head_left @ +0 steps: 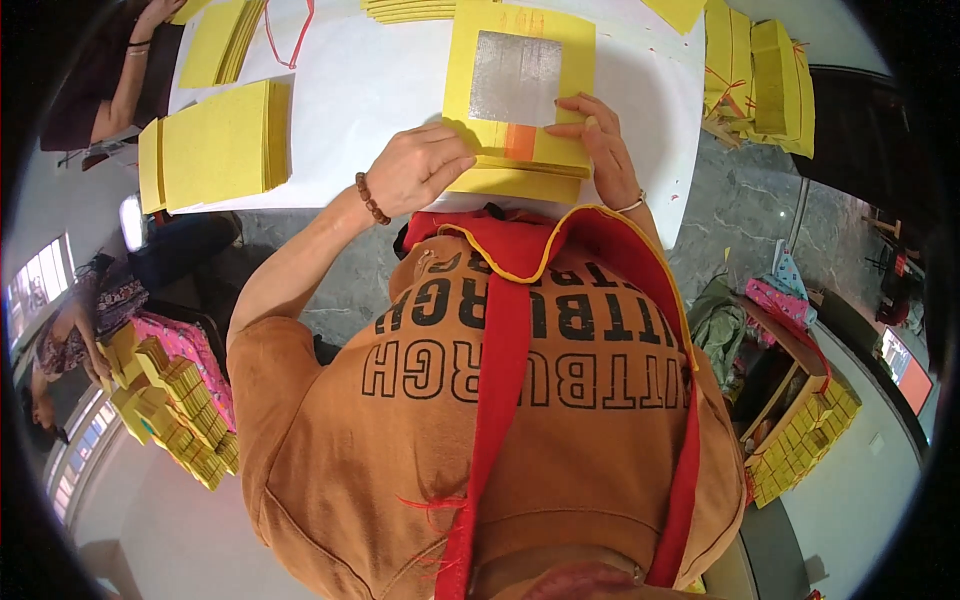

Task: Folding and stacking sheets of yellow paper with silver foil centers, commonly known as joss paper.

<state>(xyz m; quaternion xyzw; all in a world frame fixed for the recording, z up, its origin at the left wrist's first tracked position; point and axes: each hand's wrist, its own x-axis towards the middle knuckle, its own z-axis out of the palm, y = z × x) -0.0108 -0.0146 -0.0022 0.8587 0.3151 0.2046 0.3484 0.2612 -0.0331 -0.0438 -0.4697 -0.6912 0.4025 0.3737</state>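
- One pile of yellow paper (490, 133) close under both hands, lying on the white surface (370, 80) by its near edge.
- On the top sheet, see a silver square (515, 75) and, just below it, an orange strip (519, 142).
- Curls the left hand (428, 165) at the pile's near left corner, fingers bent inward. Cannot tell any firm grip from this angle.
- Lays the right hand (600, 145) along the pile's right side, partly open, fingers apart, fingertips resting on the top sheet, nothing visibly clasped.
- Wears a brown bead bracelet (373, 198) on the left wrist, a pale bangle (630, 205) on the right.
- Farther left on the surface, a wide yellow stack (220, 140), well apart from the pile; beyond it, a smaller yellow stack (215, 45), with a red cord (291, 45) nearby.
- Past the surface's right edge, yellow bundles (760, 75) with red ties.
- At upper left, a co-worker's arm (125, 85).
- Low on either side, yellow blocks on the left (180, 400) and yellow blocks on the right (805, 440), massed together.
- Over a brown shirt (360, 480), red apron straps (498, 380).
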